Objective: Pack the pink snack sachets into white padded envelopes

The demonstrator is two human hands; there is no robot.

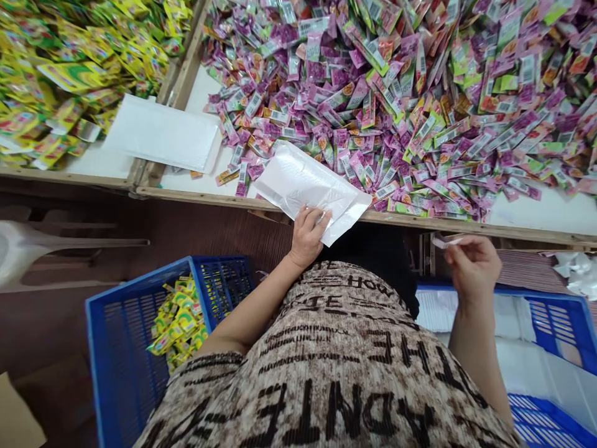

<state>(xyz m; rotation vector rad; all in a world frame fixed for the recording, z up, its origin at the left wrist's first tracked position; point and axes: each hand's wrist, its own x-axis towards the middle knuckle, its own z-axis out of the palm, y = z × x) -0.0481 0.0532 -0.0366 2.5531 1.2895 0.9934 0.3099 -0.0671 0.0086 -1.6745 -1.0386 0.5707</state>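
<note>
My left hand [308,236] grips the lower edge of a white plastic pouch [310,180], which lies tilted across the wooden front edge of the table. To the right, in front of my body, my right hand [473,264] is pinched on a small whitish strip [445,241]. Another white pouch [163,132] lies flat across the wooden divider at the left. Behind the gripped pouch spreads a large heap of purple and green sachets [373,106].
Yellow packets [93,62] fill the left compartment. A blue crate [140,292] with yellow packets stands low left, beside a white stool [28,249]. Another blue crate [559,311] holding white pouches is low right. A wooden rim [224,198] borders the table.
</note>
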